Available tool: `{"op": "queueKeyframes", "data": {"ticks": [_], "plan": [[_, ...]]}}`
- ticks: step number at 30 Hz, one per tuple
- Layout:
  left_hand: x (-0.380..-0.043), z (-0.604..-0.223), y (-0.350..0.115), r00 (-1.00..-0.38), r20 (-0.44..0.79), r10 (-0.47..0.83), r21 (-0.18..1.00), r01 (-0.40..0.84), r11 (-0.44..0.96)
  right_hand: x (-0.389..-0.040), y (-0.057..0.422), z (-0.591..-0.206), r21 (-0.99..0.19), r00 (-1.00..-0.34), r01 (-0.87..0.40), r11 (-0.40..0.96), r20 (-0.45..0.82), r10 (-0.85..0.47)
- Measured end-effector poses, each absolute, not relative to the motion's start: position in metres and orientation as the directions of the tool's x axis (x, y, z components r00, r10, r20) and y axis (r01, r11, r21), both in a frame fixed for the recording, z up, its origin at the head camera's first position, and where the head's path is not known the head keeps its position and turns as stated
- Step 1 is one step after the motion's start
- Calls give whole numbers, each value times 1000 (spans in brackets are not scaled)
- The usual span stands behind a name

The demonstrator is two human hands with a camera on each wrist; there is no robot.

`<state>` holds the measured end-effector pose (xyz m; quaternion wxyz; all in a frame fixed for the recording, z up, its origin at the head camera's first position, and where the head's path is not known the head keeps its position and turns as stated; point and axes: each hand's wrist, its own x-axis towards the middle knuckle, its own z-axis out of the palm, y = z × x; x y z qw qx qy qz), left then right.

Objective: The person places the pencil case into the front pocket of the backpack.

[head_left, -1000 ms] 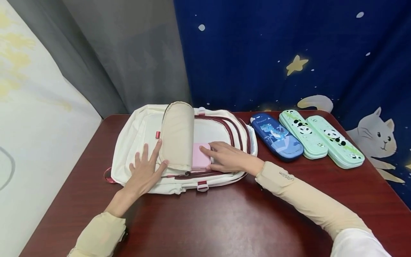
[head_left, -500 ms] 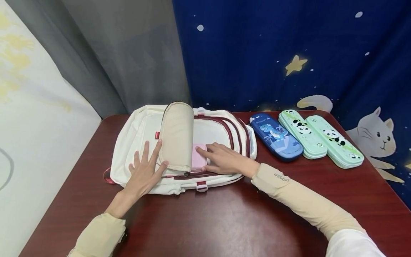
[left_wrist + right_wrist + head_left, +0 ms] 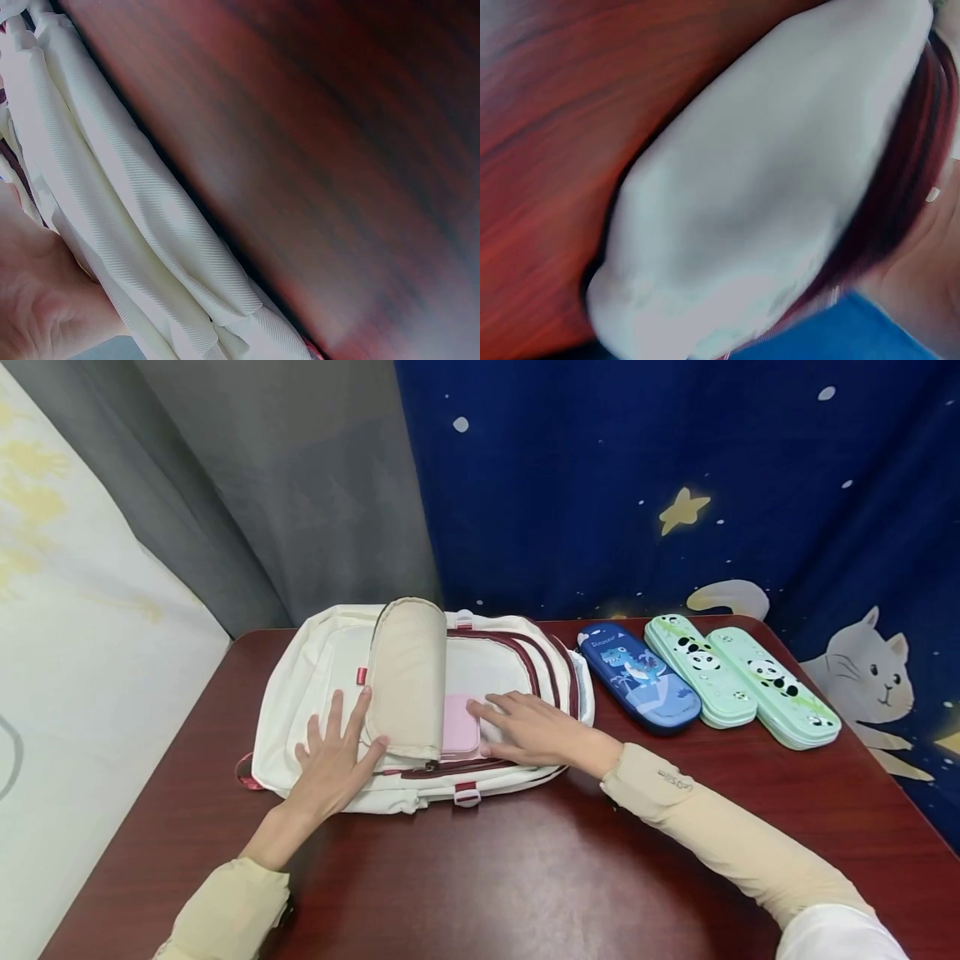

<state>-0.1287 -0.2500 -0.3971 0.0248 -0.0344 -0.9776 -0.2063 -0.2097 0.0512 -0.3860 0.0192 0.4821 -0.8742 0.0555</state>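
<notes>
A white backpack (image 3: pixel 307 693) with dark red zips lies flat on the table. Its beige flap (image 3: pixel 408 672) is folded over toward the left. A pink box-like case (image 3: pixel 461 725) lies on the front panel, with its left part hidden under the flap. My left hand (image 3: pixel 326 768) rests on the backpack with spread fingers, its thumb at the flap's edge. My right hand (image 3: pixel 532 731) lies at the right end of the pink case, its index fingertip touching the case or just over it. In the wrist views, only part of each hand shows beside white fabric.
A dark blue dinosaur pencil case (image 3: pixel 641 677) lies right of the backpack. Beside it are two mint green panda pencil cases, one nearer (image 3: pixel 701 672) and one farther right (image 3: pixel 776 689). The reddish brown table (image 3: pixel 480 877) extends in front; curtains (image 3: pixel 562 485) hang behind.
The pink case has slid slightly left under the flap, pushed by my right hand. That hand has since drawn back a little to the right. My left hand stays put.
</notes>
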Motion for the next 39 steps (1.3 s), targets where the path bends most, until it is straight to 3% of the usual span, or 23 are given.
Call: {"op": "queueKeyframes", "data": {"ticks": [7,12,20,32,39], "plan": [[-128,-397,-250,-997,63,54,400,75,914,-216,102,-368,-73,-583,-812,580,168,-795],[-129,-398,-250,-996,63,55,401,76,913,-228,155,-354,-86,-708,-702,707,190,-680],[-128,-399,-252,-997,64,49,395,71,916,-235,219,-370,-131,-882,-472,872,83,-465],[-128,-400,-250,-997,66,47,376,68,924,-234,234,-399,-89,-925,-380,921,12,-381],[-128,-399,-248,-996,75,50,372,74,925,-233,233,-413,-89,-912,-408,908,73,-403]]}}
